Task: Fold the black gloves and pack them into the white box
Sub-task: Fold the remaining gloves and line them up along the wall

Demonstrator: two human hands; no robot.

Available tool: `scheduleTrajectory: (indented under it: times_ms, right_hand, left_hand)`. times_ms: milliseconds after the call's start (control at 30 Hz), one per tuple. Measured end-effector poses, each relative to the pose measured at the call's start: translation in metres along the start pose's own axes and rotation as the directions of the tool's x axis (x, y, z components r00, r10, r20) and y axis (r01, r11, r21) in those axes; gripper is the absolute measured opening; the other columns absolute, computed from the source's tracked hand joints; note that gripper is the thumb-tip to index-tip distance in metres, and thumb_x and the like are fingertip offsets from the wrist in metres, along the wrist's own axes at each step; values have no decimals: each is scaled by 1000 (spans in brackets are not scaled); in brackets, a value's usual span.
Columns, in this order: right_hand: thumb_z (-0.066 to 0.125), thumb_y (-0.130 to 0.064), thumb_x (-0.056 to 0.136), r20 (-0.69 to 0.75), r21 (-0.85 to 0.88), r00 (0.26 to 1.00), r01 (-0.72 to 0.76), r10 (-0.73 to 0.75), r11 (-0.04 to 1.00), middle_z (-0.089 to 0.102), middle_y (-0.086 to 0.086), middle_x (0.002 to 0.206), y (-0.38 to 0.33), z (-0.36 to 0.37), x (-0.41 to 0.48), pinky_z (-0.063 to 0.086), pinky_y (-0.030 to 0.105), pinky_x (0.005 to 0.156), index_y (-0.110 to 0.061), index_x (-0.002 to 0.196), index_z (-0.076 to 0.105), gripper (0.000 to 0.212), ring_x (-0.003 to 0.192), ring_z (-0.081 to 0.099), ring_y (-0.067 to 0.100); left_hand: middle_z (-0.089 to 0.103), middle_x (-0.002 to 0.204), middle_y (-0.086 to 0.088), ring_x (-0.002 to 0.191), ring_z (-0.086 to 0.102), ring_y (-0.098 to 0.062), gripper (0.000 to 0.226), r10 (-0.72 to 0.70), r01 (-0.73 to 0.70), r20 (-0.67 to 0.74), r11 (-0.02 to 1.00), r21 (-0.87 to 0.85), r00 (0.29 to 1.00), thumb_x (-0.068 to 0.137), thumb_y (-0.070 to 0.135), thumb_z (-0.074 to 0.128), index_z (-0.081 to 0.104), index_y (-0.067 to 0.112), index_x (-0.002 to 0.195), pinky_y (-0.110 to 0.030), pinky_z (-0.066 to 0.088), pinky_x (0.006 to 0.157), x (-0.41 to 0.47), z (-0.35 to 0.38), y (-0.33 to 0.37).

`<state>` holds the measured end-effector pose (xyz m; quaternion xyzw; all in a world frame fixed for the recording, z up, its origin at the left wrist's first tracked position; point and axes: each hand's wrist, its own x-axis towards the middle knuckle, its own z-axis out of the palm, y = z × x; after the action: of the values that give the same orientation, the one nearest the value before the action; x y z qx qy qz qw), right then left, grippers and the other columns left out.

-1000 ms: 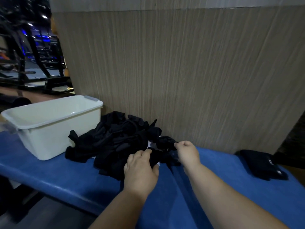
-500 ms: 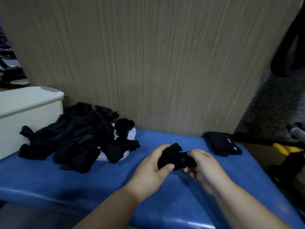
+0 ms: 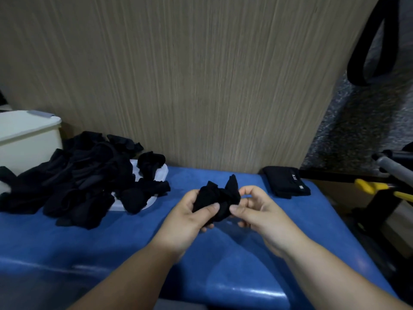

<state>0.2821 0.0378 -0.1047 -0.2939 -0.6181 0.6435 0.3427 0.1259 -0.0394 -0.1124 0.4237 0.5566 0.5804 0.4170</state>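
Observation:
A crumpled black glove [image 3: 218, 198] is held above the blue padded bench [image 3: 138, 249] between both hands. My left hand [image 3: 190, 217] grips its left side, thumb pressed on top. My right hand [image 3: 254, 211] pinches its right side with thumb and fingers. A pile of loose black gloves [image 3: 76, 177] lies on the bench to the left, partly over a white plate-like object [image 3: 156, 173]. The white box [image 3: 26, 139] stands at the far left edge, only its right end showing.
A folded black item [image 3: 287, 181] with a small white tag lies at the bench's back right corner. A wood-grain panel [image 3: 190, 81] rises right behind the bench. Dark equipment with yellow parts [image 3: 380, 190] stands off the right edge.
Both hands drew one glove out of the pile and carried it to the right over the bench. The view swung right, pushing the box to the left edge.

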Motion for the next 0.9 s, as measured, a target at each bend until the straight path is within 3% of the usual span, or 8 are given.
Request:
scheduleTrajectory:
  times_ms: [100,233,333,500,567,667,800,900]
  right_hand:
    - [70,-2,82,-38,-66,999,27,-30,997,56,0,63,4,1,1,41,23,59,-16,100,48,31,61,53,13]
    - [73,-4,79,-146,-231,976,126,-162,965,53,-6,68,8,3,1,44,21,61,-23,95,47,36,59,52,8]
    - [79,-12,75,-169,-484,936,193,-308,853,51,-4,84,7,2,0,43,14,71,-32,91,58,33,69,51,1]
    - [77,-13,77,-143,-625,906,230,-399,746,53,-1,88,7,-1,1,40,7,72,-43,88,59,37,73,52,4]
    - [76,-10,76,-191,-621,878,238,-439,747,52,-1,88,8,-2,1,41,9,71,-44,87,59,40,71,52,8]
    - [75,-5,77,-213,-589,860,265,-463,763,50,-3,85,7,-4,2,43,12,69,-42,89,62,42,67,50,8]
    - [68,-15,76,-116,-375,937,265,-329,888,53,10,85,5,-5,3,46,24,73,-31,97,71,26,74,53,8]
    - [65,-19,72,-45,-197,977,196,-209,961,56,16,91,6,-5,2,49,26,71,-17,102,69,30,79,57,16]
  left_hand:
    - [62,73,4,58,53,-7,12,-12,12,-4,1000,-8,1000,92,15,60,60,18,104,-20,43,56,1,2,-2]
    - [61,70,3,59,49,-10,9,-29,28,-28,998,-48,999,92,14,60,62,16,101,-25,41,58,2,5,-2]
    - [64,72,1,61,53,-12,10,-42,40,-19,996,-85,999,92,15,59,63,16,101,-27,42,61,3,7,-2]
    - [68,90,-10,70,62,-15,22,-88,129,139,937,-325,986,99,12,41,60,5,109,-25,53,65,4,7,3]
    - [69,101,-16,79,68,-22,35,-96,182,212,880,-438,973,99,10,28,59,1,114,-28,58,73,4,3,7]
    - [71,107,-15,91,71,-24,40,-84,192,248,872,-451,965,99,4,23,59,5,116,-29,58,78,4,0,9]
    - [73,100,-10,87,72,-19,26,-64,155,217,888,-434,974,98,2,37,57,7,114,-25,58,76,1,4,8]
    - [73,100,-7,90,71,-17,24,-38,117,190,898,-424,981,96,-1,41,57,8,110,-24,57,74,0,3,6]
